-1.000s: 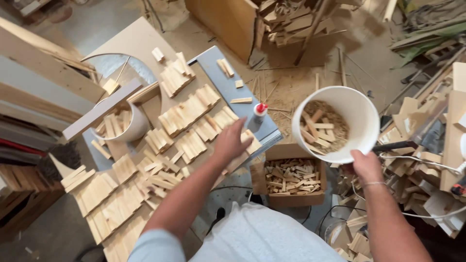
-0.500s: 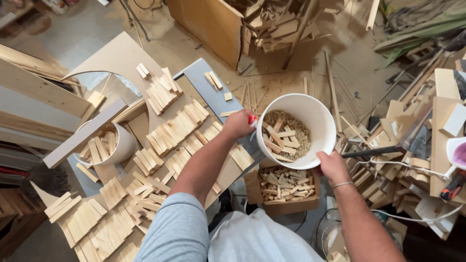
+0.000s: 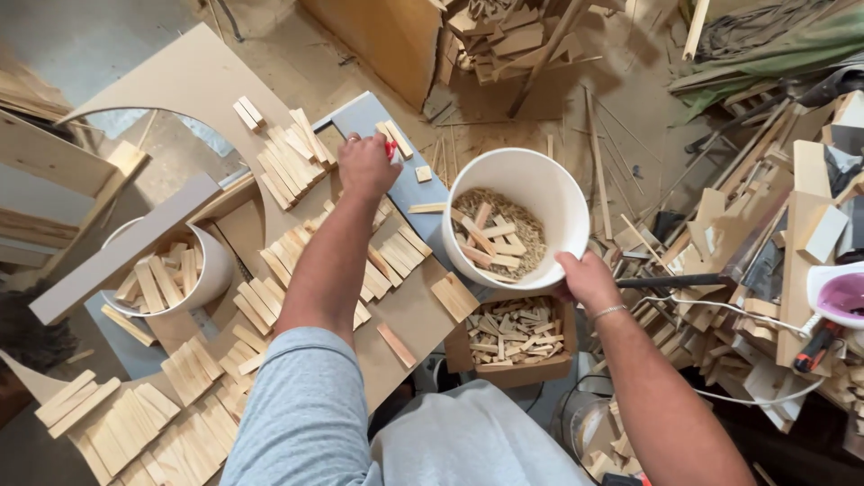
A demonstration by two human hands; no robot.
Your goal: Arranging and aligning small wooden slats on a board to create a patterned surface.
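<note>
My left hand [image 3: 364, 166] reaches over the workboard [image 3: 189, 76], fingers closed round a small red-capped bottle [image 3: 390, 149]; only the red tip shows. It hovers by rows of small wooden slats [image 3: 288, 157] laid on the board. My right hand [image 3: 587, 281] grips the rim of a white bucket [image 3: 526, 175], held beside the board's right edge. Sawdust and short wood offcuts [image 3: 493, 234] lie inside the bucket.
A cardboard box of wood bits [image 3: 515, 335] sits below the bucket. A second white bucket with slats [image 3: 209, 270] stands at the left. More slats [image 3: 126, 423] cover the near left. Scrap wood piles [image 3: 765, 270] crowd the right, and a wooden crate [image 3: 396, 36] stands at the back.
My left hand has moved away from the bucket to the far part of the board with the bottle. The right hand brought the bucket slightly left and closer.
</note>
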